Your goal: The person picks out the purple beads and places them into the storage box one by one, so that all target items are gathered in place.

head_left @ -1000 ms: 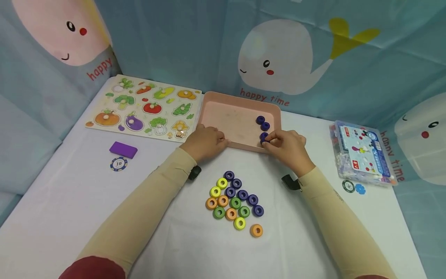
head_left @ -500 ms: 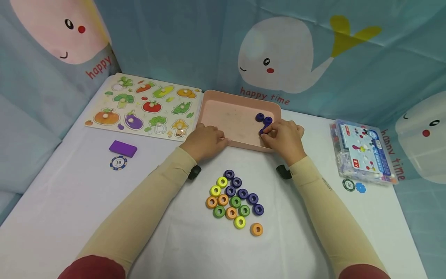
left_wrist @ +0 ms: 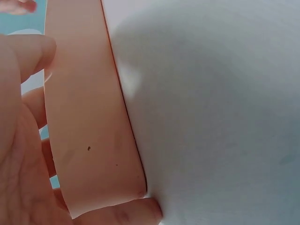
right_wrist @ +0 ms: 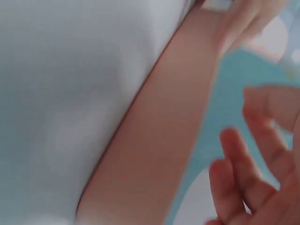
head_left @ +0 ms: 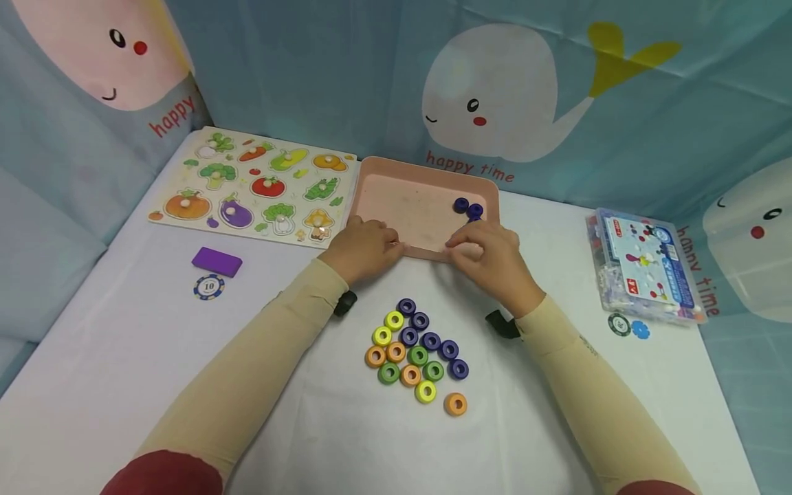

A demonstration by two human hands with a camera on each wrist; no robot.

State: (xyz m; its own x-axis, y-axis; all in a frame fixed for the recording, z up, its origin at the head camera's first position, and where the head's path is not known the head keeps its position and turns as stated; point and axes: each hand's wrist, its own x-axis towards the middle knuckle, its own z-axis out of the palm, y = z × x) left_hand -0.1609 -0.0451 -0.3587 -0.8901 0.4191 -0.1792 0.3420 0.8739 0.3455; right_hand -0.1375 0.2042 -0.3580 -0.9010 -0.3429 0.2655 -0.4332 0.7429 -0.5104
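At the near left corner of the shallow pink tray (head_left: pixel 396 206), my left hand (head_left: pixel 365 251) grips the wall. In the left wrist view the thumb (left_wrist: pixel 40 49) lies at the rim of the tray wall (left_wrist: pixel 89 117), other fingers partly hidden behind it. My right hand (head_left: pixel 491 258) is over the tray's near right side, fingers loosely bent, holding nothing; the right wrist view shows its fingers (right_wrist: pixel 234 145) apart from the wall. Dark purple ring beads (head_left: pixel 460 205) lie in the tray's right end, one partly covered by the right hand.
Purple, yellow, orange and green ring beads (head_left: pixel 418 355) lie grouped in front of the tray. A vegetable puzzle board (head_left: pixel 260 185) adjoins its left side. Further left are a purple block (head_left: pixel 216 262) and poker chip (head_left: pixel 209 287); a plastic box (head_left: pixel 646 265) stands at right.
My right hand has let go of a purple bead in the tray and drawn left and toward me, over the near wall. The left hand keeps its place at the corner.
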